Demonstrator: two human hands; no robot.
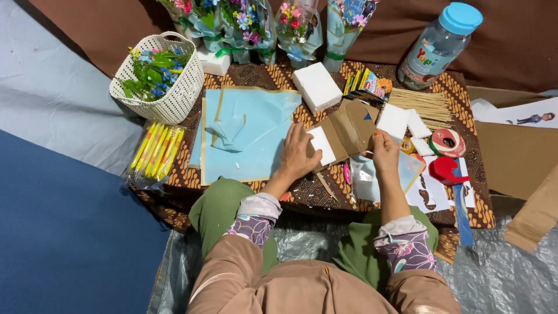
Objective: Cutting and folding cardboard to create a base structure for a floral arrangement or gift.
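My left hand (297, 154) presses flat on a small white foam block (322, 145) that lies on a piece of brown kraft paper (349, 129) on the low table. My right hand (385, 152) grips the right edge of that brown paper, folding it around the block. Light blue wrapping sheets (247, 131) with gold edges lie spread to the left of my left hand.
White basket (174, 96) of artificial flowers at the back left, yellow packets (156, 150) below it. Wrapped flower bouquets (250, 23) line the back. Foam blocks (317, 86), wooden skewers (421, 104), tape rolls (446, 141), a red dispenser (444, 170) and a blue-lidded jar (439, 43) crowd the right side.
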